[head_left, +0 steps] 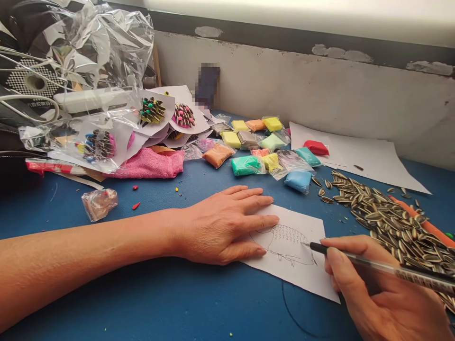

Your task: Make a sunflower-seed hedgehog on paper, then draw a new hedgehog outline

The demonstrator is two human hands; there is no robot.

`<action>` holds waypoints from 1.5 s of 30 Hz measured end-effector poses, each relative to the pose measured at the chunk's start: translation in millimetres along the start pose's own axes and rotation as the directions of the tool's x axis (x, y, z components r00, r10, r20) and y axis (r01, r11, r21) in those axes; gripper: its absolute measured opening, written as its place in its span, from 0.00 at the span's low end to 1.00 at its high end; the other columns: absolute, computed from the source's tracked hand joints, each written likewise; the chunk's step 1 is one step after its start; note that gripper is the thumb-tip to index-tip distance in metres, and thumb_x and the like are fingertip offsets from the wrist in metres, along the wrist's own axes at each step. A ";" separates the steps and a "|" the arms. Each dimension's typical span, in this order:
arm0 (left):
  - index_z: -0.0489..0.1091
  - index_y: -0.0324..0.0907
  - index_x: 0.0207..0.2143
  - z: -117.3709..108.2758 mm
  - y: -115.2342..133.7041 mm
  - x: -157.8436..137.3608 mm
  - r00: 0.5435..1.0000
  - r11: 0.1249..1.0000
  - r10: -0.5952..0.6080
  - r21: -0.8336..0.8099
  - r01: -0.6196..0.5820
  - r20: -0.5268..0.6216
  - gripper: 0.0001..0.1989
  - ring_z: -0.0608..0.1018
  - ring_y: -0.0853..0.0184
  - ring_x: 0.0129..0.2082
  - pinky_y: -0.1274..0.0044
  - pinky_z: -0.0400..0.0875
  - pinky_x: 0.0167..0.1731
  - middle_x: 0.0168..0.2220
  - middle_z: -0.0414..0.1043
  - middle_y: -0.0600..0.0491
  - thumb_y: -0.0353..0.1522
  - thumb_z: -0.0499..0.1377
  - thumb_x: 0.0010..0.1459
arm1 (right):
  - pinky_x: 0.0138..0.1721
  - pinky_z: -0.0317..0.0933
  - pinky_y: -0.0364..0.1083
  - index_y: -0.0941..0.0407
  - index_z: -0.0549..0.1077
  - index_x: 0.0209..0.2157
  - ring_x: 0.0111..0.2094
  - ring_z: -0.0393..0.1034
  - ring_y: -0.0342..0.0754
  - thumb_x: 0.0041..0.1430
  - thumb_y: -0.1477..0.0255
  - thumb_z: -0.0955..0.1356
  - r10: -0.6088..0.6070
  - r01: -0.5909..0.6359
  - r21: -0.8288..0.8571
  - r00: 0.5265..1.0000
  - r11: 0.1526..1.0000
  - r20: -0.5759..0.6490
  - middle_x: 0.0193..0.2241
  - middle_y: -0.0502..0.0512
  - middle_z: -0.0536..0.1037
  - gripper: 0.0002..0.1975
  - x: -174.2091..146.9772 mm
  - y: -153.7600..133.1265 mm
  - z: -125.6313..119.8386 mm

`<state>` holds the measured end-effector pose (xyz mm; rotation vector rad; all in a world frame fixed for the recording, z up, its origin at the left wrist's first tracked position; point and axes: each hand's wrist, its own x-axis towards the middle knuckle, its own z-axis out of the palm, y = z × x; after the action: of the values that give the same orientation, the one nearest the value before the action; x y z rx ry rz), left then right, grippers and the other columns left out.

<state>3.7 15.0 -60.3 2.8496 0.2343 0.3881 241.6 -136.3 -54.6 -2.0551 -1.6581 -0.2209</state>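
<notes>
My left hand [223, 225] lies flat with fingers spread across the left part of a small sheet of white paper [316, 279]. On the paper is a line drawing [289, 244] of a rounded animal with short legs and rows of small marks over its back; my fingers hide its left end. My right hand [377, 284] grips a black pen [359, 260] with a clear barrel. The pen's tip rests at or just above the right side of the drawing; I cannot tell if it touches.
Sunflower seeds [384, 213] are heaped at the right, with an orange stick-like tool [423, 222] among them. Wrapped clay packets [245, 166] lie behind my left hand. White sheets [359, 147], a pink cloth [152, 163] and seed-covered crafts [152, 111] sit farther back.
</notes>
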 end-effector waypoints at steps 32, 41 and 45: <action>0.65 0.35 0.64 0.4 1.3 -2.3 1.000 0.999 -0.021 0.024 0.021 -0.016 0.27 0.65 0.46 0.67 0.56 0.57 0.66 0.68 0.60 0.35 0.44 0.52 0.72 | 0.17 0.57 0.47 0.48 0.73 0.31 0.11 0.55 0.42 0.64 0.57 0.62 0.050 -0.050 0.058 0.999 0.997 0.015 0.18 0.43 0.73 0.14 2.6 -11.1 -4.2; 0.63 0.34 0.66 -0.3 -0.3 -1.1 1.000 1.000 -0.012 0.003 0.012 0.007 0.27 0.62 0.46 0.68 0.57 0.54 0.67 0.68 0.61 0.37 0.43 0.51 0.73 | 0.18 0.60 0.46 0.49 0.74 0.37 0.12 0.65 0.42 0.67 0.62 0.64 -0.265 0.265 -0.006 0.964 0.964 -0.007 0.25 0.44 0.80 0.10 10.8 4.9 -3.3; 0.64 0.32 0.65 -0.4 -0.3 -0.7 1.000 1.000 -0.001 -0.005 0.001 -0.002 0.27 0.62 0.45 0.68 0.57 0.55 0.67 0.67 0.62 0.37 0.42 0.51 0.72 | 0.20 0.62 0.45 0.49 0.75 0.38 0.16 0.71 0.43 0.66 0.62 0.65 -0.276 0.276 0.012 0.961 0.961 -0.011 0.25 0.44 0.81 0.09 10.5 7.8 -1.6</action>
<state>2.9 15.2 -60.2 2.8443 0.2343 0.3908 251.9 -129.0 -50.9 -1.8040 -1.9330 -0.3107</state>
